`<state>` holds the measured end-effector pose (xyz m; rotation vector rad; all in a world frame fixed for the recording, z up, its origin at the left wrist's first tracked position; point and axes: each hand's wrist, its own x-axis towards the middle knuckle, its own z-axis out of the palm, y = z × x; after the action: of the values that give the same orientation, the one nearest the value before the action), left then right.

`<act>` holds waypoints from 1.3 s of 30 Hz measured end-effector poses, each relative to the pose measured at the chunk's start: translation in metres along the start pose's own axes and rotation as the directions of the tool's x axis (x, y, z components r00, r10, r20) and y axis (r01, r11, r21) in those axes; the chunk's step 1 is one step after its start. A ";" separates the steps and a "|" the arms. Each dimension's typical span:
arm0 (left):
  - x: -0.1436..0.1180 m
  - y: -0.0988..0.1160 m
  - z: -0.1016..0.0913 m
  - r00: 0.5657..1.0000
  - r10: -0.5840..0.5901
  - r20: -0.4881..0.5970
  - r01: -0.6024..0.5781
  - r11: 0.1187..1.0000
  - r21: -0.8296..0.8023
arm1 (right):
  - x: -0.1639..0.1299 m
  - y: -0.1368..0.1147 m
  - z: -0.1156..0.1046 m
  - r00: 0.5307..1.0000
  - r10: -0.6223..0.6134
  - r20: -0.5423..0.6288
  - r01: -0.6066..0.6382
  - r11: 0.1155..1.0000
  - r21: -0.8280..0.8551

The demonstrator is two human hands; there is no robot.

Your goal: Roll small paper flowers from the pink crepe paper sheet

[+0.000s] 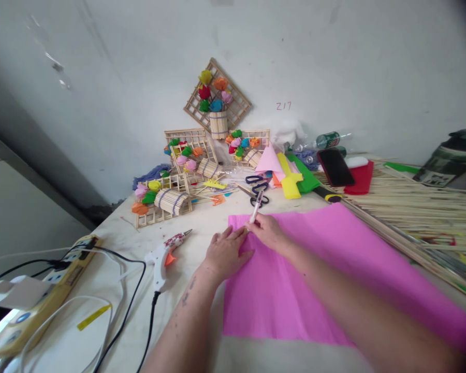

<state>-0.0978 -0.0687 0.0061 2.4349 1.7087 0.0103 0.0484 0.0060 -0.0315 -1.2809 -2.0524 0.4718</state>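
A large sheet of pink crepe paper [279, 305] lies across the table in front of me. My left hand [227, 251] rests flat near its far left corner, fingers stretched out. My right hand [267, 231] grips a white pen [255, 210], tilted, with its lower end close to my left fingertips. A small yellowish bit shows by those fingertips, too small to name. Just beyond the paper lie dark-handled scissors [258, 187]. To the left of my left hand is a white glue gun [161, 264] with an orange trigger.
Bamboo lattice frames with paper flowers [217, 101] stand at the back. A power strip [50, 295] and cables lie at left. Bamboo sticks [396, 207], a phone [336, 167], coloured paper [291, 178] and a dark bottle [446, 160] are at right.
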 end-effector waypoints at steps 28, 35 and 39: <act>0.010 -0.008 0.005 0.976 -0.187 -0.112 0.176 0.979 -0.100 | -0.004 -0.003 -0.003 1.000 -0.028 -0.006 0.028 0.999 0.023; 0.010 -0.009 0.006 0.976 -0.182 -0.116 0.169 0.979 -0.119 | -0.004 -0.004 -0.002 0.999 -0.039 -0.001 0.039 0.999 -0.018; 0.010 -0.008 0.006 0.976 -0.174 -0.128 0.159 0.980 -0.116 | -0.004 -0.003 -0.001 0.998 -0.058 -0.013 0.057 0.997 -0.050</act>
<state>-0.1008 -0.0572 -0.0014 2.2555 1.9136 0.2473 0.0481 0.0015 -0.0304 -1.2462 -2.0944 0.3867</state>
